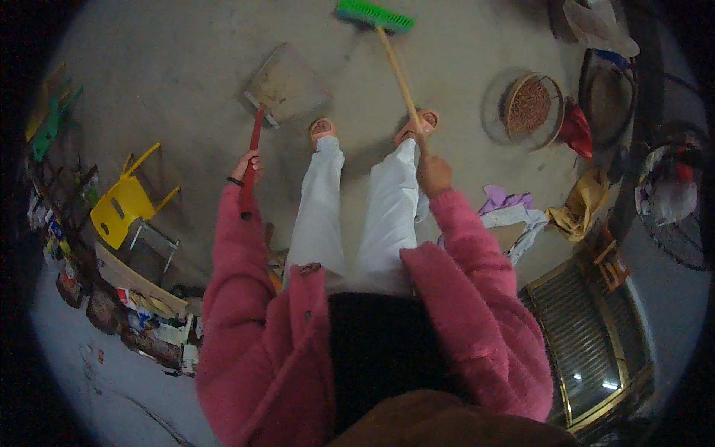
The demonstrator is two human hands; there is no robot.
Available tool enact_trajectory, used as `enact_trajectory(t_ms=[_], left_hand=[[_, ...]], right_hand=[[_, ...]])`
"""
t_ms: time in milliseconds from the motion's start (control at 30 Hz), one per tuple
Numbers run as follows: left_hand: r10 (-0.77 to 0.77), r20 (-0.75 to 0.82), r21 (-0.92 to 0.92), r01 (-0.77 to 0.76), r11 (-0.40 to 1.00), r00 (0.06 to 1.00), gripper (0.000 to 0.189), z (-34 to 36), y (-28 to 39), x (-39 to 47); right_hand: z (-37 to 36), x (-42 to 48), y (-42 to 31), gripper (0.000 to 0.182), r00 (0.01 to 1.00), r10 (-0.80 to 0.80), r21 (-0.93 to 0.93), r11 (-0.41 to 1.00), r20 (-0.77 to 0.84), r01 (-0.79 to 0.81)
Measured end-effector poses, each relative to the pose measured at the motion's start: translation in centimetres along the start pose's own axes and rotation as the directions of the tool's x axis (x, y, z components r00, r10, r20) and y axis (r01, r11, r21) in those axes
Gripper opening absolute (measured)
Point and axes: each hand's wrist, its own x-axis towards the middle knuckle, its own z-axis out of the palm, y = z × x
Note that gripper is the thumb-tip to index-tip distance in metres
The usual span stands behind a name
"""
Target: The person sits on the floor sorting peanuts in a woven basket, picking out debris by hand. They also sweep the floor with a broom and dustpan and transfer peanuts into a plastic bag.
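My left hand is closed around the red handle of a dustpan, whose flat pan lies out on the floor ahead of my feet, with some dark debris on it. In my right hand is the wooden stick of a broom. The broom's green bristle head is at the top edge of the view, beyond the dustpan and to its right. The stick passes in front of my right foot, which wears an orange sandal.
At right stand a round basket of small reddish-brown pieces, a red cloth, a purple cloth and a yellow-brown bag. A yellow chair is at left. A gold-framed barred panel is at lower right.
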Motion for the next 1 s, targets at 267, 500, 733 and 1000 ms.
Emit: enact_trajectory(t_ms=[267, 500, 733, 1000], left_hand=[[0.006, -0.052, 0.206, 0.005, 0.979, 0.999, 0.027, -5.7, 1.9, 0.8], [0.091, -0.238, 0.264, -0.026, 0.964, 0.967, 0.025, -5.0, 2.1, 1.4], [0.046, -0.202, 0.238, 0.003, 0.971, 0.978, 0.028, -2.9, 2.4, 1.1], [0.043, -0.181, 0.335, 0.021, 0.942, 0.982, 0.030, -3.8, 2.0, 1.9]], right_hand=[[-0.1, -13.6, 0.2, 0.059, 0.987, 0.144, 0.205, 0.966, 0.069, -0.155], [9.2, -13.8, 4.1, 0.058, 0.851, 0.500, 0.782, 0.463, 0.158, -0.417], [9.8, -7.9, -7.3, 0.051, 0.802, 0.516, 0.950, -0.096, 0.301, -0.296], [3.4, -14.1, -21.6, 0.058, 0.943, 0.164, 0.956, -0.015, 0.290, -0.292]])
